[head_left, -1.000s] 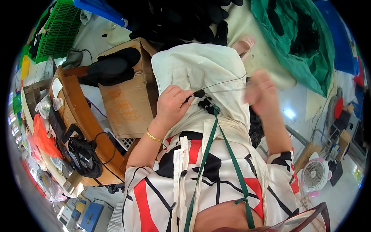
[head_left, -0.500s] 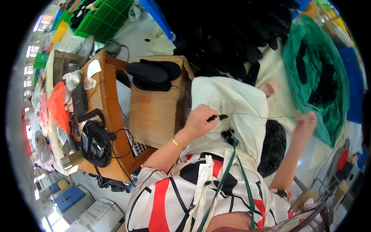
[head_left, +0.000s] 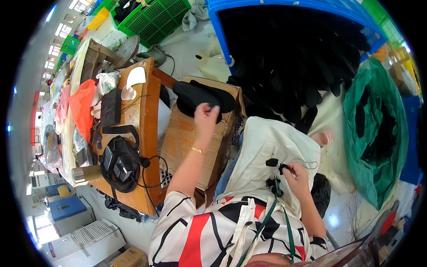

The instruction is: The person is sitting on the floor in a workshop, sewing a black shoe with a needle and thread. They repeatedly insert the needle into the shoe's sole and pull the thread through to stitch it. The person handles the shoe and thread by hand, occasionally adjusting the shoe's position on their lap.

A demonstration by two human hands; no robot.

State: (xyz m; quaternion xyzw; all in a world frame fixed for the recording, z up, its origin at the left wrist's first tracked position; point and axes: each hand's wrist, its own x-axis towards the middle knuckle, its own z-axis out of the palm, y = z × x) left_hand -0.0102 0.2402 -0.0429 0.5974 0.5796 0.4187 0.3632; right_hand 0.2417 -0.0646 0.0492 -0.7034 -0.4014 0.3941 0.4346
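Reaching out with your left hand (head_left: 205,116), you have the fingers (head_left: 209,108) spread loosely over the black insoles (head_left: 195,95) stacked on top of the cardboard box (head_left: 187,142). The fingertips lie on the near edge of the top insole, not closed around it. The stack sits at the far end of the box, just beyond your wrist with its gold bracelet (head_left: 197,151).

Your right hand (head_left: 297,174) stays close to your body, its fingers (head_left: 290,168) pinched shut on a small black piece (head_left: 276,164) that lies on the white cloth (head_left: 271,147) over your lap. A thin thread (head_left: 307,163) loops out from that pinch across the cloth.

To the left of the box stands the wooden desk (head_left: 147,115), carrying a black bag with a strap (head_left: 120,162), a red plastic bag (head_left: 81,107) and a metal cylinder (head_left: 84,173). Beyond the box a blue crate (head_left: 222,26) is heaped with more black insoles, and a green sack (head_left: 373,133) with dark pieces inside lies to your right. A green crate (head_left: 155,20) sits farther off on the floor. Nothing lies between your left fingers and the stack.
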